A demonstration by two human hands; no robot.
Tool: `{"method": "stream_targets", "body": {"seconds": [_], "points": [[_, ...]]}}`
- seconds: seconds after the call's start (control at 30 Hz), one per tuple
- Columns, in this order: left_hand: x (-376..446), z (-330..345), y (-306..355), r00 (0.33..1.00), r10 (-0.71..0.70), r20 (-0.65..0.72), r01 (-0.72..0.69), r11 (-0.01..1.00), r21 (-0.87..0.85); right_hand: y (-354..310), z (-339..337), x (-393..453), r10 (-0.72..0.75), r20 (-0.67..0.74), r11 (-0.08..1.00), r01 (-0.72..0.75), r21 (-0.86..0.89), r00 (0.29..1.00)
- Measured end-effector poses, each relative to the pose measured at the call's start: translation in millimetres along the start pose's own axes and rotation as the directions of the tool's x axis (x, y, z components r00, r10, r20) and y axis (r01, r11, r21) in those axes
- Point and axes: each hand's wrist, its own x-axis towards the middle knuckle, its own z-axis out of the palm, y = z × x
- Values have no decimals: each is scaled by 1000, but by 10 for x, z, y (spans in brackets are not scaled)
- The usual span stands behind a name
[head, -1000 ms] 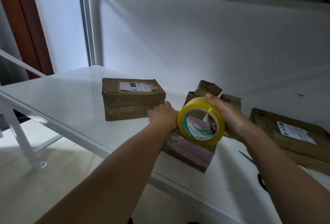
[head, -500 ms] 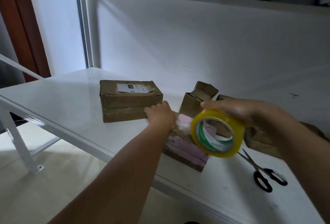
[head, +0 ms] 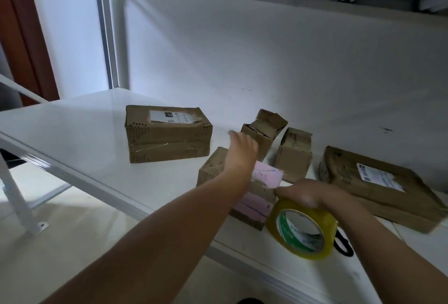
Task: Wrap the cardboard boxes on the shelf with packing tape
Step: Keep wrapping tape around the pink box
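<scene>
- Head view looks down on a white shelf [head: 72, 139] that carries five brown cardboard boxes.
- Nearest the front edge lies the pink-labelled box [head: 257, 194], scuffed brown card with pale pink paper across its top and front face.
- Left hand [head: 241, 155] is blurred over the far end of this box, fingers fairly straight and pointing away; whether it touches the card I cannot tell.
- Right hand [head: 308, 194] grips the top of the tape roll [head: 303, 229], fingers curled over its rim, just beside the box's near right corner.
- That roll is glossy yellow with a green-and-white printed core, tilted so its hole faces the camera.
- Further left sits a large box [head: 167, 134] with a white label on top and shiny clear tape across its front.
- Behind stand a small box with open flaps [head: 264, 129] and another small box [head: 294, 155].
- At the right lies a flat box [head: 378, 187] bearing a white label.
- Black scissor handles [head: 343, 246] peep out behind the roll.
</scene>
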Motion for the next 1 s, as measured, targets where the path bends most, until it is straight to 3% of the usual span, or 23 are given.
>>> {"method": "stream_targets", "body": {"seconds": [0.13, 0.2, 0.27, 0.33, 0.4, 0.5, 0.57, 0.63, 0.7, 0.77, 0.8, 0.87, 0.93, 1.0], "points": [[-86, -194, 500, 983, 141, -114, -168, 946, -279, 6, -21, -32, -13, 50, 1000, 12, 14, 999], [-115, -148, 452, 990, 37, -138, -97, 887, -452, 6, -14, -39, 4, 50, 999, -6, 51, 999], [-175, -44, 283, 995, -62, -77, 5, 809, -587, 6, -18, -33, 17, 49, 998, -20, 68, 999], [-240, 66, 88, 989, -141, -32, 95, 802, -590, 11, -24, -31, 14, 70, 996, -20, 87, 997], [-299, 188, -146, 965, -234, 117, 256, 754, -605, 41, -29, -52, -4, 69, 994, -4, 111, 998], [-360, 372, -533, 840, -274, 467, 540, 488, -686, 119, -77, -125, -17, 124, 978, -9, 209, 992], [-351, 473, -710, 783, -150, 604, 619, 290, -730, 148, -198, -228, -108, 146, 923, 45, 383, 983], [-332, 540, -811, 712, 42, 701, 700, 43, -713, 142, -439, -344, -250, 108, 801, 142, 582, 962], [-336, 591, -838, 658, 213, 722, 749, -87, -657, 61, -698, -476, -333, 74, 686, 188, 702, 940], [-333, 625, -817, 678, 195, 709, 727, -35, -686, -89, -873, -567, -345, -17, 592, 231, 772, 939], [-313, 654, -806, 736, 61, 674, 672, 49, -739, -179, -907, -577, -341, -73, 553, 262, 791, 937], [-274, 693, -795, 840, -301, 452, 525, 235, -818, -404, -907, -578, -343, -166, 508, 331, 795, 925], [-284, 621, -805, 867, -451, 211, 338, 223, -914, -615, -891, -539, -304, -241, 493, 369, 788, 922], [-330, 482, -822, 897, -438, 53, 151, 193, -970, -787, -908, -486, -249, -296, 488, 383, 784, 922]]}}
